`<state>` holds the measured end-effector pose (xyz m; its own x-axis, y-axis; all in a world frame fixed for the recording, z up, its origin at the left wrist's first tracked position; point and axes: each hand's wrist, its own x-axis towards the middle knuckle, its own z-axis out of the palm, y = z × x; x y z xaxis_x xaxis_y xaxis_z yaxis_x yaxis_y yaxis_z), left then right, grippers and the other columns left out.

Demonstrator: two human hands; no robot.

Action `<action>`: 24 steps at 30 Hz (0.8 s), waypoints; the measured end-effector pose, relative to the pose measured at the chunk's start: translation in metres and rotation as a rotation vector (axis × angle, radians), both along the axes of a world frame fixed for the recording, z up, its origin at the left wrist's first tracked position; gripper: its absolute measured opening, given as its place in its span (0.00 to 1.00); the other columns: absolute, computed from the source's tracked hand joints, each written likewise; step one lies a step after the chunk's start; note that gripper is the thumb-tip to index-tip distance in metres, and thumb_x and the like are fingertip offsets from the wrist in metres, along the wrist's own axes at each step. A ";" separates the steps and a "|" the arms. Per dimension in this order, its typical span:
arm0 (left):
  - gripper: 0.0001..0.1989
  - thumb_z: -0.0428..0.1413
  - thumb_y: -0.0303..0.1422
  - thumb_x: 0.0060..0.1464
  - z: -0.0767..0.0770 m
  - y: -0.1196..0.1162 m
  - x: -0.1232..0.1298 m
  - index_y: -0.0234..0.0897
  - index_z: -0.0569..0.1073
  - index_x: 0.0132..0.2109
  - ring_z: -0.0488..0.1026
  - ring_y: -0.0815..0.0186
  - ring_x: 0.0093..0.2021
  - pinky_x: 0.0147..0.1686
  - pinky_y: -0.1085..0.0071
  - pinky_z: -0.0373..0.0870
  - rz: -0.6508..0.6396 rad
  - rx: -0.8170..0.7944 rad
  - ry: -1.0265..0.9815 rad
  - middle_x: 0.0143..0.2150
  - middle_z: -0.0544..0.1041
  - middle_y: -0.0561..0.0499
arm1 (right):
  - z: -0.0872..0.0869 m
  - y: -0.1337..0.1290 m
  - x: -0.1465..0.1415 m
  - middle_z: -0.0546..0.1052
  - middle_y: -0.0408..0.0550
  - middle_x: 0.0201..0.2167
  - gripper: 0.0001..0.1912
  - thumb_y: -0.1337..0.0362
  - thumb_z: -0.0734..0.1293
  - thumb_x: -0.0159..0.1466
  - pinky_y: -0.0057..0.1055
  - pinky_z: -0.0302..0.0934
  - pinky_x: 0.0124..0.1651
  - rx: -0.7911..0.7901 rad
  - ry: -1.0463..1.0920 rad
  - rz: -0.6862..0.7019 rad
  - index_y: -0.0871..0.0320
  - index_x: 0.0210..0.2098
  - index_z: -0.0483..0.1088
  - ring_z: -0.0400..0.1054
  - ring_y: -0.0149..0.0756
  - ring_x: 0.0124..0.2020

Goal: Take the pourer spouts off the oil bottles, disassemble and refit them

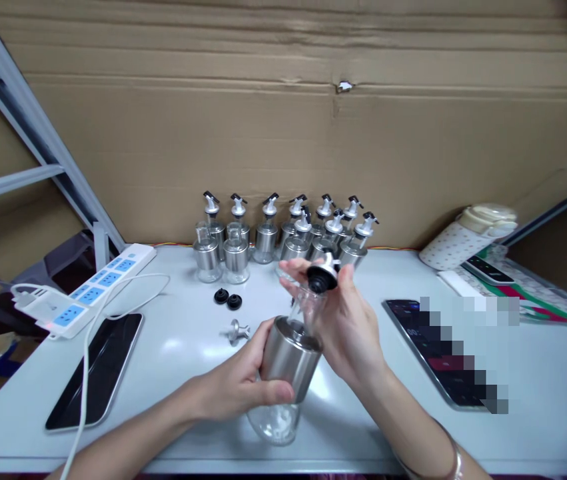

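Note:
A glass bottle with a steel sleeve (293,360) is tilted over the front of the table, my left hand (256,377) wrapped round its sleeve. My right hand (348,317) grips a silver and black pourer top (322,275) at the bottle's mouth; its black stopper sits at the glass neck, and whether it is inserted cannot be made out. Left of the bottle lies a small silver spout part (238,331). Two black stopper pieces (228,299) rest behind it. Two bottles without tops (222,257) stand farther back.
Several bottles with pourer tops (266,240) stand near the cardboard wall (263,133). A power strip (93,293) with a white cable and a dark tablet (97,373) are at left. On the right are a phone (433,353), a dotted flask (456,240) and a small scale-like device (488,270).

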<state>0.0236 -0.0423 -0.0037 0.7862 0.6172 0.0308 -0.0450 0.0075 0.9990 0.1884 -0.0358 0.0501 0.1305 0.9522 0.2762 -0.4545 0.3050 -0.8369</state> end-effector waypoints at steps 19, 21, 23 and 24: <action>0.21 0.47 0.45 0.62 -0.020 0.026 -0.005 0.43 0.58 0.58 0.62 0.58 0.60 0.58 0.57 0.59 0.841 0.505 -0.147 0.58 0.65 0.43 | 0.020 0.027 0.014 0.68 0.38 0.20 0.11 0.59 0.69 0.58 0.28 0.54 0.27 0.248 -0.876 -0.277 0.55 0.24 0.65 0.59 0.29 0.22; 0.18 0.47 0.45 0.62 -0.020 0.032 -0.006 0.42 0.60 0.55 0.65 0.59 0.56 0.55 0.59 0.63 0.932 0.508 -0.154 0.55 0.67 0.44 | 0.016 0.042 0.013 0.69 0.39 0.21 0.11 0.60 0.68 0.58 0.29 0.55 0.29 0.281 -0.940 -0.365 0.55 0.24 0.65 0.60 0.30 0.23; 0.17 0.47 0.44 0.62 -0.020 0.036 -0.008 0.42 0.61 0.53 0.66 0.60 0.54 0.51 0.62 0.65 0.955 0.490 -0.133 0.53 0.67 0.45 | 0.008 0.059 0.013 0.71 0.41 0.24 0.09 0.61 0.68 0.58 0.31 0.56 0.32 0.308 -1.022 -0.422 0.56 0.25 0.66 0.63 0.33 0.26; 0.16 0.47 0.44 0.62 -0.020 0.038 -0.008 0.42 0.61 0.53 0.67 0.60 0.53 0.49 0.63 0.66 0.952 0.485 -0.125 0.52 0.67 0.45 | 0.004 0.068 0.012 0.72 0.42 0.25 0.08 0.61 0.68 0.58 0.31 0.57 0.33 0.317 -1.065 -0.438 0.56 0.25 0.66 0.64 0.34 0.27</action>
<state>0.0157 -0.0045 -0.0241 -0.0370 0.8744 0.4837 0.0753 -0.4802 0.8739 0.2005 0.0318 0.0536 -0.0097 0.7538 0.6570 0.6169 0.5216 -0.5894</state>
